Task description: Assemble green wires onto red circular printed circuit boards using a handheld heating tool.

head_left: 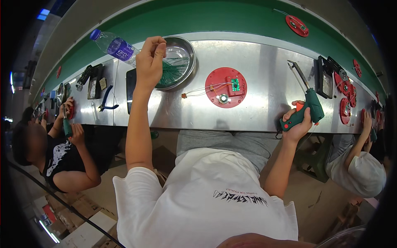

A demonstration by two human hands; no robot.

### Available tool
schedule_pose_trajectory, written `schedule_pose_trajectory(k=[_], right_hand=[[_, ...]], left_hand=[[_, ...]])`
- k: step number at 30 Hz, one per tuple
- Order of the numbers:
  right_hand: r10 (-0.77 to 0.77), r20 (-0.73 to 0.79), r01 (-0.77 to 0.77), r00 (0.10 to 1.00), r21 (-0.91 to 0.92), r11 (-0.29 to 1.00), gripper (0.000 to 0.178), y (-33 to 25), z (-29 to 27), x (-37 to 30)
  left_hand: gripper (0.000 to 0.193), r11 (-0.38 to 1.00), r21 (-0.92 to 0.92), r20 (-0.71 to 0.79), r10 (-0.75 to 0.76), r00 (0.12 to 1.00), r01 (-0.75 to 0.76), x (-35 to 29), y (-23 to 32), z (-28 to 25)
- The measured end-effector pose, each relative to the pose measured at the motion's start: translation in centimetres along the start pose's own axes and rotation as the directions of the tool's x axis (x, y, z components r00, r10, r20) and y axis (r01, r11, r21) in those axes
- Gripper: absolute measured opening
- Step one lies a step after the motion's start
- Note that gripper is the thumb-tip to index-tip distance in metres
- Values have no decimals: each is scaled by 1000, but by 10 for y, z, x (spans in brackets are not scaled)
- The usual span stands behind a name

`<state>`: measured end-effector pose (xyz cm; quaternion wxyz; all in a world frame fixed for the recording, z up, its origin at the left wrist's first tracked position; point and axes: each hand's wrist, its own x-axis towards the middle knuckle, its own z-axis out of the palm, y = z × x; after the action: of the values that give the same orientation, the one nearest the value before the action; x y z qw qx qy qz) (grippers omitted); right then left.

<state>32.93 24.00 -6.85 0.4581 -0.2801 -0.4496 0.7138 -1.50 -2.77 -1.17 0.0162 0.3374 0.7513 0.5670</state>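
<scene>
My left hand [151,59] is raised at the near-left rim of a round metal bowl [191,53]. Its fingers are curled with the thumb against them; whatever they may pinch is too small to see. Thin green wires [171,73] lie in the bowl. On the right, my right hand [298,124] grips a green soldering gun [313,108] with an orange trigger, its metal tip pointing to the far side. Between my hands a round red disc [215,80] lies on the metal table, carrying a small green circuit board [235,84] and thin leads ending in a brown connector [184,95].
A plastic bottle [120,48] leans beside the bowl, near a dark flat object [131,89]. Blue-handled pliers [108,99] lie further left. A black tray [325,78] and several red discs [345,110] are at right. Co-workers sit on both sides; a green belt [231,16] runs behind.
</scene>
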Motion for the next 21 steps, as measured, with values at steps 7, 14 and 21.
schedule_pose_trajectory(k=[7, 14, 21], right_hand=[[-15, 10, 15, 1000, -30, 999, 36, 0, 2, 0], [-12, 30, 15, 999, -75, 997, 37, 0, 2, -1], [-24, 35, 27, 999, -82, 996, 37, 0, 1, -1]], left_hand=[[13, 952, 290, 40, 93, 995, -101, -12, 4, 15], [11, 714, 645, 188, 196, 962, -272, -4, -25, 23], [9, 648, 709, 277, 107, 955, -279, -1, -29, 29]])
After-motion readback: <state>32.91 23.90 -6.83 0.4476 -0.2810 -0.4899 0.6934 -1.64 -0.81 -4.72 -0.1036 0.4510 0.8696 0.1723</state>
